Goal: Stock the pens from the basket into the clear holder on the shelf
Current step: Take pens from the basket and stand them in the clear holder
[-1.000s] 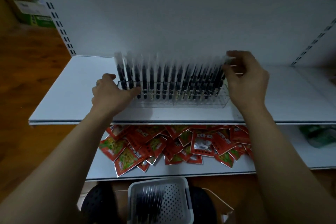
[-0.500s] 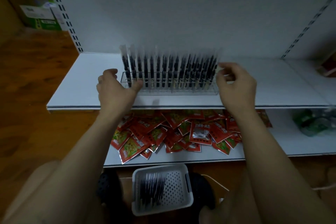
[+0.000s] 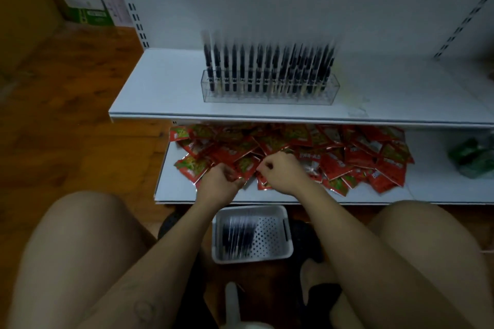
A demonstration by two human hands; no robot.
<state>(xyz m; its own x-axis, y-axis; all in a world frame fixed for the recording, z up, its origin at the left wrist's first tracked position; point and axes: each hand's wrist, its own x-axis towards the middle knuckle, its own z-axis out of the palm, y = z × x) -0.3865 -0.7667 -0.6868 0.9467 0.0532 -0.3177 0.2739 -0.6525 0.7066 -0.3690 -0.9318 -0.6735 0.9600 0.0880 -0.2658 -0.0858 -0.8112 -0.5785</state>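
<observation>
Hands off clear holder [image 3: 267,97]: left hand [image 3: 219,185], right hand [image 3: 281,172] lowered above basket [image 3: 252,258].

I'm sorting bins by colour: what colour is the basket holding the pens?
The basket is white, seen in the head view.

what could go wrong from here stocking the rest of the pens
The clear holder looks nearly full and its pens lean at the right end, so pushing more in could jam or topple them. The left hand and right hand are close over loose red packets; a brush could knock some into the basket below.
</observation>
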